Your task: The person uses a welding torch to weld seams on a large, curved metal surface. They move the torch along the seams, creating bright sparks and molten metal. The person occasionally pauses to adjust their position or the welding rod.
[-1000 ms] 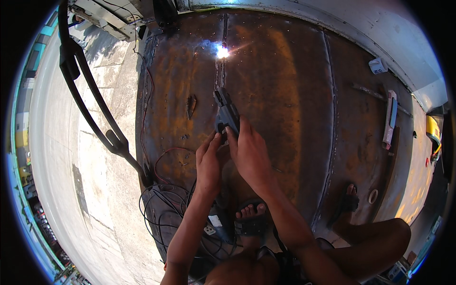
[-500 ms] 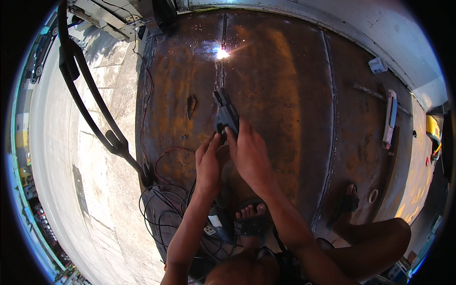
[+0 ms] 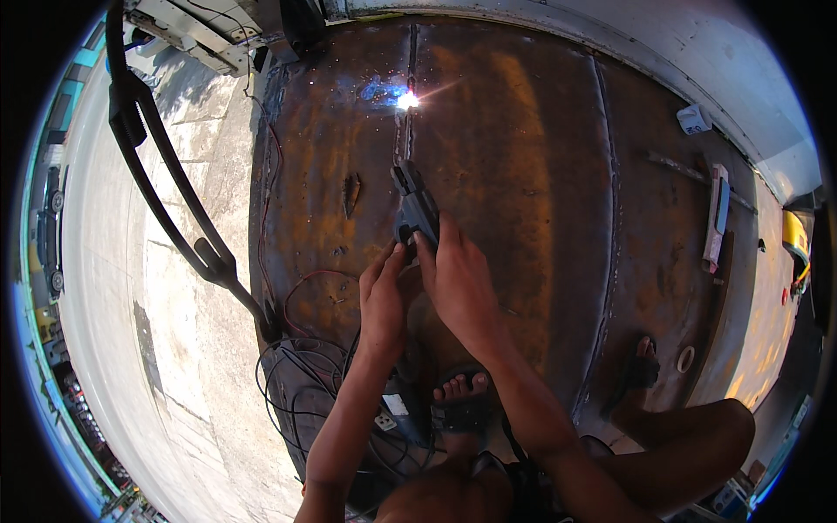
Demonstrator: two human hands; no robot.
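Observation:
My right hand [image 3: 460, 277] is wrapped around a black welding electrode holder [image 3: 417, 206], its thumb lying along the side. Closed beside it, my left hand [image 3: 382, 292] steadies the rear of the holder with its fingertips. A bright welding arc [image 3: 407, 101] burns beyond the holder, throwing sparks and bluish smoke to the left. It sits on a seam [image 3: 402, 139] that runs lengthwise through the rusty steel plate [image 3: 488, 192]. Glare and distance hide the electrode between holder and arc.
Black cables [image 3: 301, 370] coil beside my left arm, near a grinder-like tool [image 3: 408, 410]. A black bar frame [image 3: 179, 187] rises along the left edge. Rightward lie a long narrow box [image 3: 717, 218], a white container [image 3: 694, 119] and a ring [image 3: 686, 359]. My sandalled foot [image 3: 460, 390] is close below my hands.
The arc has shifted very slightly toward me along the seam, and its smoke looks bluer. My hands stay nearly still. On the far-left street a dark car has moved down the picture.

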